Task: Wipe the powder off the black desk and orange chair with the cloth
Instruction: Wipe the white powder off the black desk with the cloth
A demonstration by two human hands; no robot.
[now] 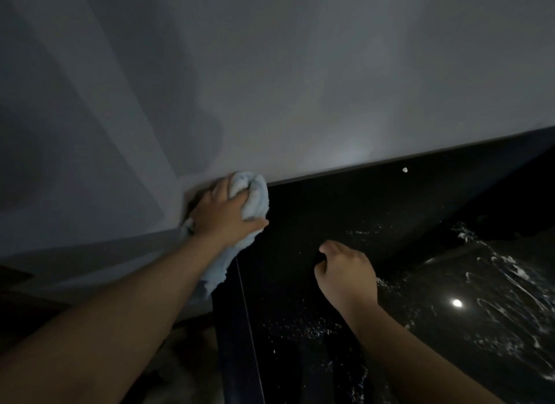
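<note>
The left hand (223,214) gripped the bunched pale-blue cloth (253,197) at the far left corner of the black desk (315,211), against the grey wall (270,73). The right hand (348,273) rested apart on the desk, fingers curled, holding nothing. White powder (309,328) streaked the desk around it.

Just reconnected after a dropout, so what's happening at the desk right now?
A person is cleaning the black desk. The left hand grips the light blue cloth, bunched up at the desk's far left corner against the wall. The right hand rests on the desk with its fingers curled, holding nothing visible. White powder lies in streaks across the right side, with specks near the front edge, so the wiping is not yet finished.
</note>
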